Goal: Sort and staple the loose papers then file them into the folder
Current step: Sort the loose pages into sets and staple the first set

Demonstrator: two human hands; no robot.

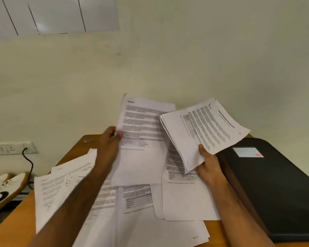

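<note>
While left hand (109,139) pinches one sheet (141,139) upright, just left of the stack (203,129) gripped by right hand (208,166); sheet's long axis vertical, left hand nearer; folder (275,184) shut, right of stack.

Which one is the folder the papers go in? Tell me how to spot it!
Look at the wooden table covered in white papers, then go to its right edge, beside the right hand gripping a stack of sheets. The folder lies flat and closed there. It is the only big black thing on the table, with a small pale label near its far end.
</note>
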